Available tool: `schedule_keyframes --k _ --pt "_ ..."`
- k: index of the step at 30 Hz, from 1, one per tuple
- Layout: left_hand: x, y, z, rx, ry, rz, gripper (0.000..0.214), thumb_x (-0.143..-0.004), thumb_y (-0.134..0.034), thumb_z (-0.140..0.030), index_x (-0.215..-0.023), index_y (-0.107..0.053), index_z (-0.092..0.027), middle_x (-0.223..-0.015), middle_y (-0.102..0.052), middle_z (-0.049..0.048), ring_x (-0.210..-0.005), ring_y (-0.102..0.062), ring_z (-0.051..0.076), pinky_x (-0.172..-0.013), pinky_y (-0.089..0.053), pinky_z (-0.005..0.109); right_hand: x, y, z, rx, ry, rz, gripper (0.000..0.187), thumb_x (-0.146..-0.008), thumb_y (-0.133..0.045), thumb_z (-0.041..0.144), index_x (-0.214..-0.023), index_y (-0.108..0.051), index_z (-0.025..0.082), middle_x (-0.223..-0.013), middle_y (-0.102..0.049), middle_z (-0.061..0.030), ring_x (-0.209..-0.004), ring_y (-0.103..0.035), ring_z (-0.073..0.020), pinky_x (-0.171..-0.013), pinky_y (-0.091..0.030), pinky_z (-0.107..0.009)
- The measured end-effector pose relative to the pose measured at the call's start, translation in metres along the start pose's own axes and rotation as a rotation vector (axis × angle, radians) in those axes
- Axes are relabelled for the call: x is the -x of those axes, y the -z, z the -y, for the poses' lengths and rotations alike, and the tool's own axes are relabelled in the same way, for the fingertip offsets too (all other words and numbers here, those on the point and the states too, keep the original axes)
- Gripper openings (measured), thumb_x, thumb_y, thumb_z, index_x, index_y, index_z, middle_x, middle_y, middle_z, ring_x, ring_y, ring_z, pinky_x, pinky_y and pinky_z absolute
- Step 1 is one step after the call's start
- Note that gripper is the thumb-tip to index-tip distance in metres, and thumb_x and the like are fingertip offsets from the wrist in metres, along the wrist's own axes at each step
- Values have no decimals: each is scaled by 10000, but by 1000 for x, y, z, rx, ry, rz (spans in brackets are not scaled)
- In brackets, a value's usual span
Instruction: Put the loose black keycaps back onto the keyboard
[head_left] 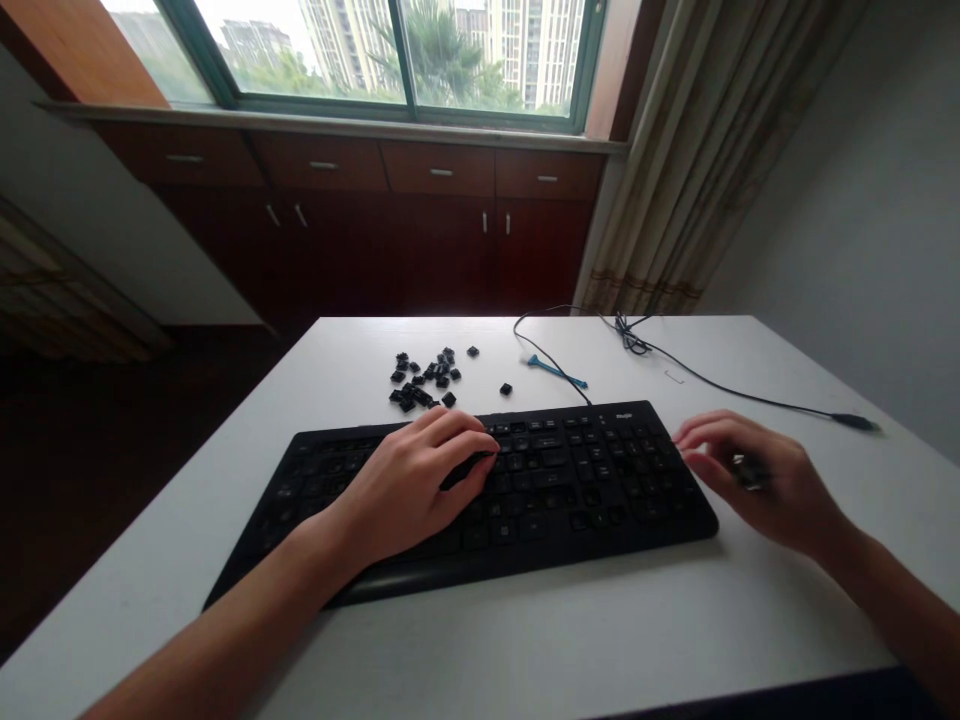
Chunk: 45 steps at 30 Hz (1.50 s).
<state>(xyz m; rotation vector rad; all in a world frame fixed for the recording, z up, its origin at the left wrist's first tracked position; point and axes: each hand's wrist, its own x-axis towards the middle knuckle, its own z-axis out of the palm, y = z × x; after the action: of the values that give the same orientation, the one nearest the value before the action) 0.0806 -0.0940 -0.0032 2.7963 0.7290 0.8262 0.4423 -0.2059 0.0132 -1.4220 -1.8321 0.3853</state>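
Note:
A black keyboard (555, 470) lies across the white table, with gaps showing among its keys. My left hand (427, 470) rests over its middle. The thumb and index finger nearly meet at their tips, and whatever sits between them is too small or hidden to make out. Just off the keyboard's right end is my right hand (757, 475), fingers curled and tips pinched together. A dark, shiny thing shows in its palm, blurred beyond naming. Behind the keyboard, several loose black keycaps (441, 370) are scattered, with a single keycap (506, 389) apart from them.
A blue-handled small brush (556, 371) lies behind the keyboard beside its cable (720, 385). The cable runs to a plug (855, 421) at the right. A thin bent wire (675, 377) is near it. Beyond the white table (525, 620) stand dark red cabinets (420, 240) under a window.

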Motion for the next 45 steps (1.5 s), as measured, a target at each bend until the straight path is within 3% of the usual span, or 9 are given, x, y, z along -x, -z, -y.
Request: schedule_keyframes --k 3,7,12,21,27,32,36,39,45 --pt "0 0 0 -1 0 -1 167 -926 -593 -205 -1080 -657 -208 -1055 -666 70 -933 -613 194 -811 -548 352 -19 2 28 -420 -129 -243 402 -932 -572 371 -564 -472 245 -523 -400 6 -490 -418 -153 -464 -363 -329" --pt "-1 0 -1 -2 4 1 176 -921 -601 -206 -1087 -657 -208 -1054 -664 64 -932 -613 192 -811 -548 350 -44 -13 52 -850 -174 -297 527 -928 -521 341 -477 -274 225 -421 -168 46 -374 -188 -105 -413 -211 -324" --pt "-1 1 -1 8 0 -14 174 -920 -596 -198 -1082 -659 -208 -1047 -665 67 -931 -613 195 -792 -552 351 -51 -45 40 -695 -260 -97 566 -907 -599 486 -451 -374 236 -420 -302 39 -393 -286 -111 -432 -213 -324" --pt "1 3 -6 34 22 15 167 -947 -556 -223 -1081 -652 -199 -1053 -667 69 -926 -598 189 -822 -537 354 -42 -40 33 -775 -220 -64 531 -952 -573 369 -472 -401 221 -435 -326 34 -411 -296 -115 -463 -249 -335" --pt "-10 41 13 -122 220 95 261 -983 -498 -329 -1188 -624 -230 -1191 -639 71 -1098 -588 225 -895 -511 360 -38 -43 15 -788 -298 -34 497 -961 -564 369 -504 -439 215 -455 -335 31 -431 -324 -121 -457 -277 -332" --pt "-36 80 55 -247 339 396 378 -898 -612 -390 -1222 -637 -196 -1184 -653 107 -1015 -640 257 -870 -484 358 -65 -35 34 -340 -295 28 439 -931 -575 501 -602 -498 221 -509 -427 25 -456 -396 -128 -448 -315 -300" --pt "-61 86 72 -164 357 624 347 -835 -680 -409 -1130 -694 -227 -1009 -715 60 -874 -657 218 -711 -454 282 -106 -65 52 120 -86 204 356 -939 -523 538 -909 -678 219 -744 -657 -33 -625 -582 -182 -580 -428 -306" --pt "-69 77 71 -110 295 614 350 -813 -708 -362 -1138 -695 -231 -974 -722 47 -818 -651 190 -665 -430 260 -135 -97 52 323 27 294 329 -923 -546 500 -977 -727 230 -1042 -716 -85 -858 -658 -243 -772 -470 -349" --pt "-63 59 75 -64 161 671 351 -821 -727 -296 -1157 -686 -204 -1048 -722 64 -872 -659 192 -698 -440 258 -158 -134 38 384 -28 400 304 -848 -641 457 -1013 -754 228 -1073 -723 -104 -916 -659 -290 -770 -463 -376"
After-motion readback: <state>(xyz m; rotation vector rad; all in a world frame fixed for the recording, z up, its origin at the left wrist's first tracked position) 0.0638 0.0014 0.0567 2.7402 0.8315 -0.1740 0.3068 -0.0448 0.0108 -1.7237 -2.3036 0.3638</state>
